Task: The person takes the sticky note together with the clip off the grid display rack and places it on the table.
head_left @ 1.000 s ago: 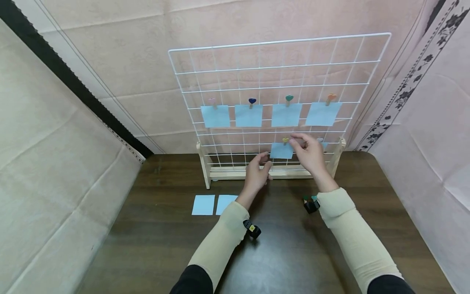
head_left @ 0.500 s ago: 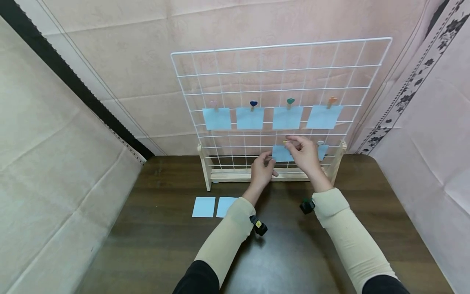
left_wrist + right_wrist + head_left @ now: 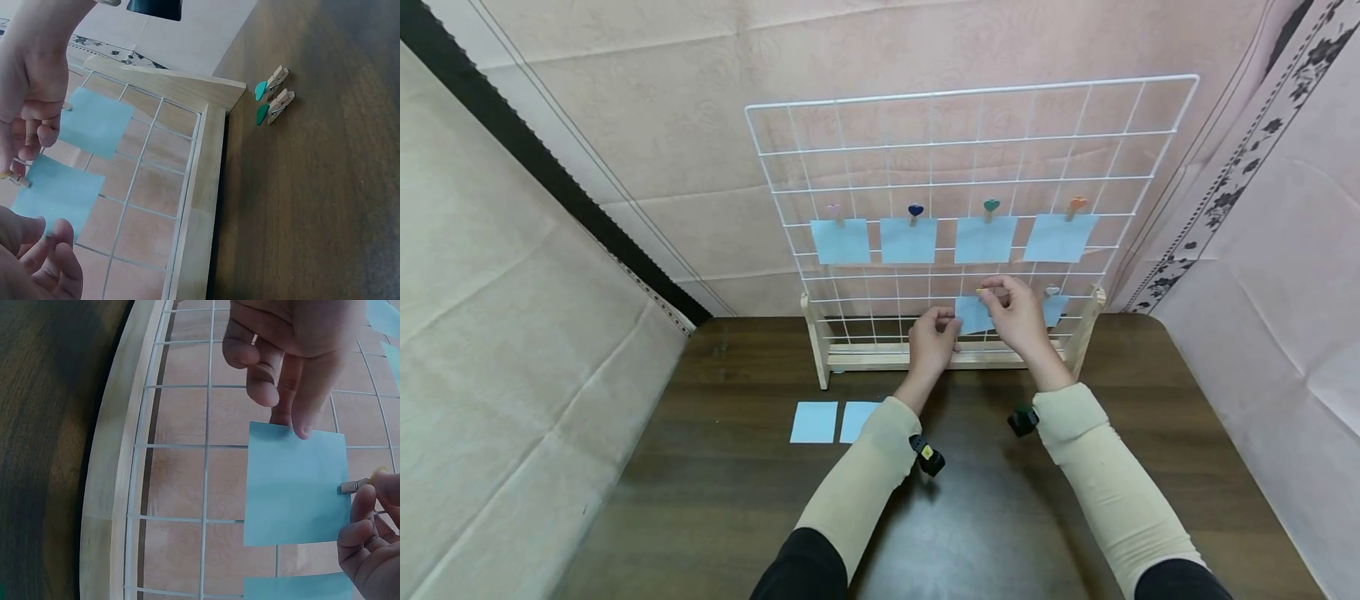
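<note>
A blue paper square (image 3: 972,315) hangs on the lower part of the white wire grid (image 3: 880,300), under a small wooden clothespin (image 3: 19,180) with a yellow top. My right hand (image 3: 1019,313) pinches that clothespin at the paper's top edge. On the paper's left edge my left hand (image 3: 931,340) pinches with thumb and fingers, seen closely in the right wrist view, where the left hand (image 3: 294,356) comes from above. Just right of it hangs another blue square (image 3: 97,122), partly behind my right hand in the head view.
Above, several blue squares (image 3: 983,240) hang in a row under heart-topped clothespins (image 3: 914,212). The grid stands in a wooden base (image 3: 868,358). Two blue squares (image 3: 813,422) lie on the dark table, front left. Two green-topped clothespins (image 3: 273,111) lie on it near the base's right end.
My left hand has moved right onto the paper's left edge. My right hand has shifted slightly left and now covers most of the yellow-topped clothespin.
</note>
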`<action>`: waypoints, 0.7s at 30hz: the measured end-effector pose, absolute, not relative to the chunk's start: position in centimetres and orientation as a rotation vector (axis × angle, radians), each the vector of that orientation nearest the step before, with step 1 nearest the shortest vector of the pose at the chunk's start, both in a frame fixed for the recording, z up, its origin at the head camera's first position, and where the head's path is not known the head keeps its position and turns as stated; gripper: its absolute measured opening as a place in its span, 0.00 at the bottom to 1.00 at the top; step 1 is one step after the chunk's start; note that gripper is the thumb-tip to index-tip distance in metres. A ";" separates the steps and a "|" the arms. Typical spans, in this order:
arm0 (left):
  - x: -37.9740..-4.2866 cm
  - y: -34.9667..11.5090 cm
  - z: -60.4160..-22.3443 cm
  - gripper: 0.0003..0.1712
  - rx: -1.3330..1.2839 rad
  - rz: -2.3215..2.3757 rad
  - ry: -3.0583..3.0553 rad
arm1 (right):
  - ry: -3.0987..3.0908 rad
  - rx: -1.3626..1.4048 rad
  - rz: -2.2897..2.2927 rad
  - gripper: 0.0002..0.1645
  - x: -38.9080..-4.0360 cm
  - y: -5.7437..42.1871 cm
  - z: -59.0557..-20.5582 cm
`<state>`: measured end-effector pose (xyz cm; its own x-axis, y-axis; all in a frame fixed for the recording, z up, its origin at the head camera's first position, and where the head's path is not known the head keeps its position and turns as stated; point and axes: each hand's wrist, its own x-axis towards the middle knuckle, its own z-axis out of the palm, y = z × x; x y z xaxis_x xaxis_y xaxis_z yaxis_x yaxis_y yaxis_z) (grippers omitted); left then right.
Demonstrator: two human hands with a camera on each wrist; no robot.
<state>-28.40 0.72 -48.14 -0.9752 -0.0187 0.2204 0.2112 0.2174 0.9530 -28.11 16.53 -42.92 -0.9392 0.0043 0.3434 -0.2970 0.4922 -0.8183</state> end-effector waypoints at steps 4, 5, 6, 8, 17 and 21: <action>-28.4 0.8 -48.0 0.08 -0.166 -1.830 -2.317 | -2.437 0.253 1.409 0.15 -28.1 16.3 -43.2; -28.3 0.8 -48.0 0.08 -0.167 -1.825 -2.320 | -2.435 0.261 1.402 0.15 -28.0 16.2 -43.2; -28.3 0.8 -48.0 0.08 -0.167 -1.818 -2.325 | -2.430 0.270 1.399 0.15 -28.0 16.2 -43.3; -28.2 0.8 -48.0 0.08 -0.171 -1.807 -2.331 | -2.421 0.285 1.394 0.15 -28.0 16.1 -43.3; -27.9 -0.1 -48.5 0.06 -0.159 -1.795 -2.329 | -2.385 0.257 1.375 0.18 -27.6 16.1 -43.3; -27.8 -0.7 -48.9 0.06 -0.165 -1.798 -2.322 | -2.387 0.238 1.368 0.19 -27.2 16.4 -43.2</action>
